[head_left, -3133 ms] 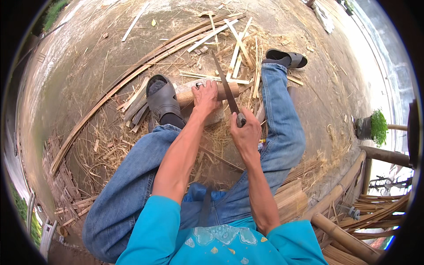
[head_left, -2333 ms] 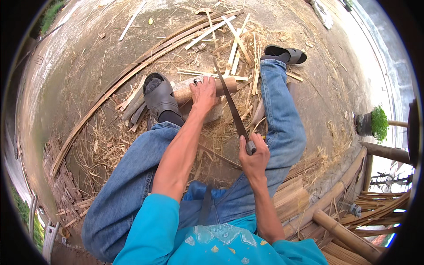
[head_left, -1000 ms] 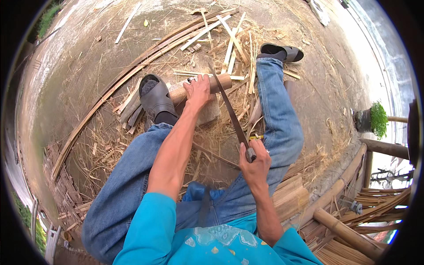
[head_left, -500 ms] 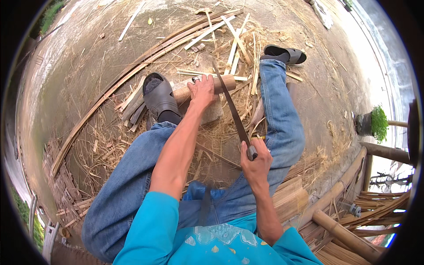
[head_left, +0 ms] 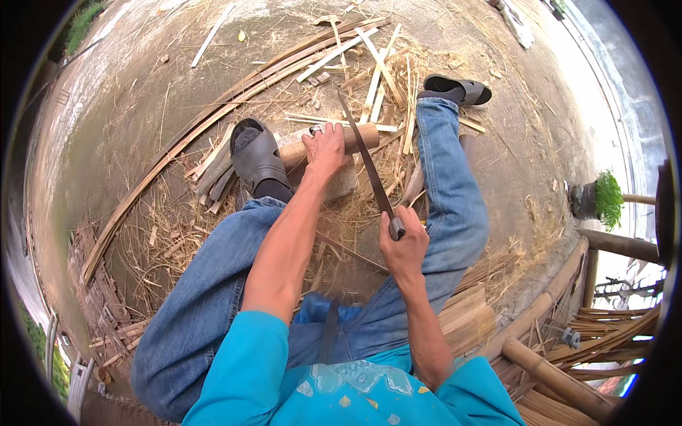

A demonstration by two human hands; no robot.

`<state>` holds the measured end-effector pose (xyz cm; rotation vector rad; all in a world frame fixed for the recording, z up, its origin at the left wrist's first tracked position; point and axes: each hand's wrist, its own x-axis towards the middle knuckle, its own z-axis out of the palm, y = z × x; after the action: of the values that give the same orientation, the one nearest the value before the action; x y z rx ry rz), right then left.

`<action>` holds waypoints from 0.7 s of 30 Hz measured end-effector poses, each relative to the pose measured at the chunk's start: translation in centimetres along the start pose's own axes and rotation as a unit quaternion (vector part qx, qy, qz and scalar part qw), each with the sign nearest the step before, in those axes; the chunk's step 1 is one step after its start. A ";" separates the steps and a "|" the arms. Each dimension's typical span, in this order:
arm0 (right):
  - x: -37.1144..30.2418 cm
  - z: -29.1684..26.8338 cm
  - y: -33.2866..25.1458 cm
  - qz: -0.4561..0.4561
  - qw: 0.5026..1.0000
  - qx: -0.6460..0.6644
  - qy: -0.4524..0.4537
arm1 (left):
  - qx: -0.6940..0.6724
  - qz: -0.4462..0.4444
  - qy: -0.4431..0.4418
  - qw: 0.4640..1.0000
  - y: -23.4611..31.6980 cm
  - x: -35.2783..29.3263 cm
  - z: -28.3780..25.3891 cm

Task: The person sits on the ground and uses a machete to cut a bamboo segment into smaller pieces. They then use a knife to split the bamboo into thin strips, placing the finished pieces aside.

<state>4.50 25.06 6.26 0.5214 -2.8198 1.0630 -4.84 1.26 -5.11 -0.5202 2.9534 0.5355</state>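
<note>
My left hand (head_left: 325, 147) is closed over a short, round piece of bamboo (head_left: 292, 153), pressing it down on a pale block (head_left: 346, 181). A ring shows on that hand. My left sandal (head_left: 257, 160) rests against the near left end of the bamboo. In my right hand (head_left: 403, 245) is the grip of a handsaw (head_left: 374, 179), fingers wrapped round it. Its long dark blade points away from me and lies across the bamboo, just right of my left hand. The teeth are too small to make out.
Bamboo strips (head_left: 373, 92) and shavings litter the ground beyond my hands. Long curved bamboo slats (head_left: 186, 142) lie at the left. My right sandal (head_left: 474, 91) is at the far right. A potted plant (head_left: 607, 200) and a bamboo frame (head_left: 540, 366) stand at the right.
My right hand has pushed the saw forward, away from me and slightly left, along the bamboo. My left hand and the bamboo have barely moved.
</note>
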 end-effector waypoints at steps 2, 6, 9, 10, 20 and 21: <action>-3.8 -3.0 0.2 0.021 1.000 -0.010 -0.019 | -0.013 0.007 0.007 1.000 0.1 -0.1 0.3; -1.7 -1.4 -0.2 0.005 1.000 0.009 0.012 | 0.031 0.004 0.045 0.998 0.2 -0.3 1.0; 6.9 3.9 -0.9 -0.007 1.000 0.024 0.011 | 0.027 0.004 0.045 0.999 0.3 0.0 1.0; 7.9 4.3 -1.3 -0.007 1.000 0.020 0.000 | 0.023 0.008 0.033 0.999 0.0 0.0 0.9; -4.6 -3.6 -0.3 0.035 0.999 0.000 -0.011 | 0.031 0.007 0.046 0.998 0.3 -0.2 1.0; -2.8 -2.3 -0.2 0.029 0.999 -0.011 -0.010 | 0.034 0.002 0.030 0.999 0.3 -0.3 1.1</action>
<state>7.08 27.20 7.60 0.4533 -2.8780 1.0413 -4.65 1.96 -6.04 -0.5321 3.0187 0.4269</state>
